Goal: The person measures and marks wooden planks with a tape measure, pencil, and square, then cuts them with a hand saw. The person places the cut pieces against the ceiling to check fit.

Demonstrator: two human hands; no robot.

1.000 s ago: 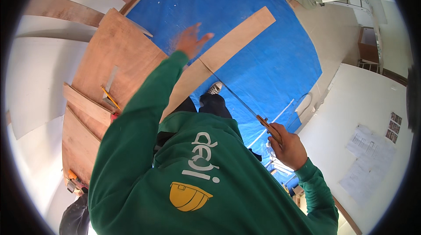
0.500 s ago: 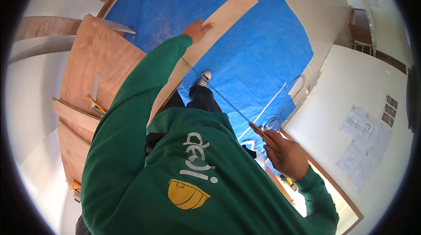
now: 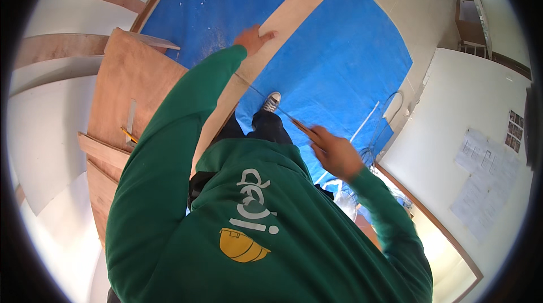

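Observation:
A long, pale wooden plank [image 3: 294, 11] stretches diagonally from beside my body toward the far side. My left hand [image 3: 251, 40] grips its left edge, thumb lying across the top face. In my right hand [image 3: 337, 155] is the wooden handle of a handsaw [image 3: 307, 130], fingers wrapped round it. The saw's thin blade, seen nearly edge-on, slants up and left to the plank and meets it below my left hand. My left sleeve covers part of the plank's near end.
A brown wooden board [image 3: 141, 71] at the left carries a try square [image 3: 132, 115] and a yellow pencil [image 3: 129, 135]. A blue tarp [image 3: 350, 48] covers the floor, with coiled cable [image 3: 370, 153] at its right. Papers [image 3: 486, 173] hang on a white panel. My shoe [image 3: 272, 102] stands beneath the blade.
My right hand has pushed the handsaw forward and left, toward the plank, so less blade shows between handle and plank. My left hand keeps its grip on the plank.

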